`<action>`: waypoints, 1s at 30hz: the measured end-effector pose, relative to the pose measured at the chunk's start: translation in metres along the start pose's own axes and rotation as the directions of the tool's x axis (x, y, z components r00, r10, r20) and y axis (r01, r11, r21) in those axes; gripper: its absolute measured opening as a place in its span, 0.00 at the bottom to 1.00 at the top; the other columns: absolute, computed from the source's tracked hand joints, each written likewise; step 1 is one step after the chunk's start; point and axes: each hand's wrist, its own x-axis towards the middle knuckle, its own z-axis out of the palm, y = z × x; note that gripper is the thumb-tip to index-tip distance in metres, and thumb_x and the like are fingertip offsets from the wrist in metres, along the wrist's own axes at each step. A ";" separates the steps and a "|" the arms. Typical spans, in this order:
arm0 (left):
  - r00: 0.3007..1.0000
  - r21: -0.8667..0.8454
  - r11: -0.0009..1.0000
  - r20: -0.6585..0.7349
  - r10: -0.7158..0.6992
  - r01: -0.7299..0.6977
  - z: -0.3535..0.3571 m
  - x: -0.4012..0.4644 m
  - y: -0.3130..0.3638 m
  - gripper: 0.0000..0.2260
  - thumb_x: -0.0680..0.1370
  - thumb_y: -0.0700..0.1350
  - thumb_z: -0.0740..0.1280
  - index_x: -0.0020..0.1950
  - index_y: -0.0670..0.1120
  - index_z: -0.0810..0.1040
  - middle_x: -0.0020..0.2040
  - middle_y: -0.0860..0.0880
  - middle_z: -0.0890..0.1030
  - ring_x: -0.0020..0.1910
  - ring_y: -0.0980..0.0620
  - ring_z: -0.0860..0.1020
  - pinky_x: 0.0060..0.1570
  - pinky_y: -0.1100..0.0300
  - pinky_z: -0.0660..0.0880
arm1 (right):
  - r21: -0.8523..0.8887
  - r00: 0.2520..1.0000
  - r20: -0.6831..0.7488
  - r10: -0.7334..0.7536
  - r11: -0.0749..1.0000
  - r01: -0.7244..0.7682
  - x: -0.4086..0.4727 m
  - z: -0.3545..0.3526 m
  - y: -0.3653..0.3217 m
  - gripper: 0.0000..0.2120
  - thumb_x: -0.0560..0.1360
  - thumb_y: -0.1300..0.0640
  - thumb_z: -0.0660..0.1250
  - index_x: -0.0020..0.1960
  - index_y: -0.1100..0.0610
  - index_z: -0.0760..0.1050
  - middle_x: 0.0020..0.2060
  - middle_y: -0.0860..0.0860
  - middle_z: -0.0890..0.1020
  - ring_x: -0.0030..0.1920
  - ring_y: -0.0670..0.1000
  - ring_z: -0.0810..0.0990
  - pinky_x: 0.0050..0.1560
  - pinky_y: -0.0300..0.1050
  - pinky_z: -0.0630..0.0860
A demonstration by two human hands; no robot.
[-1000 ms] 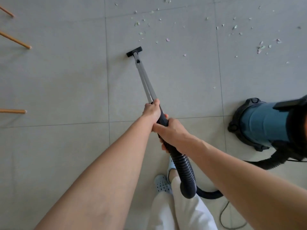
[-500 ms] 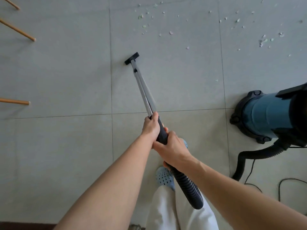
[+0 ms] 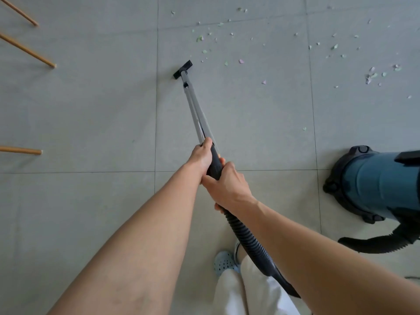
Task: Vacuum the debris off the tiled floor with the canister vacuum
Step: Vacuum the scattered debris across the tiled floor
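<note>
Both hands hold the vacuum wand. My left hand (image 3: 203, 154) grips the top of the black handle (image 3: 215, 165) where the silver wand (image 3: 195, 108) begins. My right hand (image 3: 228, 188) grips the handle just below it. The black floor nozzle (image 3: 182, 69) rests on the grey tiles, a short way left of the nearest scraps. Small green and pink debris (image 3: 241, 61) is scattered over the far tiles, with a denser patch (image 3: 372, 75) at the right. The ribbed black hose (image 3: 247, 239) runs back past my legs to the blue canister (image 3: 377, 183) on the right.
Three wooden furniture legs (image 3: 27, 50) reach in from the left edge. My blue clog (image 3: 223, 263) and white trouser leg (image 3: 245, 292) are at the bottom centre. The canister's hose loop (image 3: 375, 243) lies on the floor at the lower right.
The wand and nozzle were drawn back toward me, then pushed forward again, ending close to the edge of the scraps. Both hands kept their grip on the handle.
</note>
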 end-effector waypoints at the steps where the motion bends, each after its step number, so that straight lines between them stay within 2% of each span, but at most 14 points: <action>1: 1.000 -0.009 1.000 0.000 -0.002 0.002 0.005 0.003 0.003 0.15 0.82 0.55 0.57 0.50 0.43 0.69 0.37 0.43 0.74 0.29 0.47 0.76 0.34 0.57 0.79 | -0.019 1.000 -0.010 -0.003 1.000 0.003 0.003 -0.005 0.001 0.18 0.71 0.42 0.65 0.50 0.54 0.64 0.35 0.51 0.80 0.24 0.54 0.83 0.36 0.53 0.84; 3: 1.000 -0.013 1.000 0.010 0.000 0.000 0.020 0.007 0.008 0.15 0.82 0.54 0.56 0.54 0.42 0.68 0.38 0.42 0.73 0.28 0.47 0.75 0.27 0.60 0.76 | -0.061 0.999 -0.040 -0.013 0.998 0.010 0.009 -0.015 0.005 0.19 0.72 0.41 0.64 0.52 0.54 0.64 0.35 0.51 0.80 0.27 0.55 0.84 0.37 0.53 0.83; 7: 0.998 -0.016 1.000 0.057 -0.023 0.024 0.049 0.007 0.004 0.14 0.83 0.54 0.55 0.56 0.43 0.66 0.38 0.42 0.72 0.27 0.47 0.73 0.27 0.60 0.75 | -0.120 0.995 -0.095 -0.012 0.993 0.001 0.012 -0.032 0.022 0.22 0.74 0.41 0.64 0.59 0.54 0.64 0.40 0.52 0.80 0.41 0.61 0.84 0.44 0.53 0.81; 9: 0.997 -0.026 0.999 0.063 -0.034 0.036 0.060 0.007 -0.001 0.13 0.83 0.54 0.55 0.55 0.43 0.66 0.37 0.42 0.72 0.26 0.48 0.73 0.28 0.60 0.74 | -0.129 0.994 -0.113 -0.008 0.992 -0.006 0.011 -0.037 0.033 0.22 0.74 0.39 0.63 0.59 0.53 0.64 0.38 0.49 0.77 0.43 0.60 0.83 0.41 0.49 0.76; 14: 0.997 -0.060 0.997 0.058 -0.051 0.055 0.074 0.006 -0.024 0.11 0.82 0.53 0.57 0.49 0.46 0.64 0.34 0.43 0.70 0.24 0.49 0.71 0.28 0.59 0.73 | -0.111 0.990 -0.139 0.020 0.993 -0.036 0.006 -0.034 0.059 0.20 0.73 0.39 0.63 0.56 0.50 0.63 0.35 0.43 0.75 0.41 0.56 0.79 0.33 0.47 0.67; 17: 0.997 -0.057 0.997 0.057 -0.044 0.047 0.073 0.009 -0.022 0.10 0.82 0.52 0.57 0.49 0.45 0.64 0.33 0.42 0.69 0.24 0.49 0.71 0.27 0.59 0.72 | -0.104 0.990 -0.136 0.025 0.994 -0.040 0.010 -0.033 0.058 0.22 0.73 0.39 0.62 0.61 0.48 0.63 0.36 0.43 0.75 0.38 0.53 0.76 0.32 0.45 0.68; 19: 0.998 -0.024 0.999 0.045 -0.034 0.035 0.070 0.013 -0.012 0.10 0.83 0.52 0.56 0.50 0.45 0.64 0.35 0.42 0.70 0.25 0.48 0.71 0.27 0.59 0.72 | -0.101 0.992 -0.125 0.029 0.994 -0.042 0.016 -0.034 0.050 0.21 0.73 0.40 0.62 0.60 0.49 0.63 0.35 0.42 0.74 0.38 0.54 0.76 0.32 0.45 0.67; 22: 1.000 0.012 1.000 0.027 -0.008 0.008 0.067 0.021 0.009 0.11 0.83 0.51 0.55 0.54 0.43 0.64 0.36 0.41 0.70 0.27 0.48 0.72 0.29 0.59 0.73 | -0.088 0.993 -0.114 0.017 0.996 -0.027 0.029 -0.037 0.030 0.21 0.73 0.39 0.63 0.58 0.52 0.65 0.39 0.47 0.78 0.44 0.58 0.82 0.39 0.48 0.74; 25: 0.999 0.055 0.998 0.035 -0.004 0.002 0.064 0.026 0.031 0.13 0.84 0.52 0.54 0.58 0.42 0.64 0.37 0.41 0.71 0.28 0.47 0.72 0.29 0.57 0.73 | -0.062 0.995 -0.100 -0.001 0.998 -0.005 0.041 -0.040 0.012 0.22 0.74 0.39 0.64 0.58 0.55 0.65 0.46 0.54 0.82 0.45 0.63 0.84 0.47 0.54 0.81; 30: 0.998 0.113 0.993 0.055 -0.028 0.022 0.059 0.041 0.046 0.15 0.84 0.54 0.53 0.60 0.42 0.65 0.40 0.41 0.71 0.29 0.47 0.73 0.24 0.61 0.74 | -0.063 0.995 -0.099 -0.018 0.998 0.012 0.060 -0.038 0.001 0.22 0.74 0.41 0.64 0.58 0.55 0.65 0.44 0.54 0.82 0.42 0.62 0.84 0.46 0.56 0.82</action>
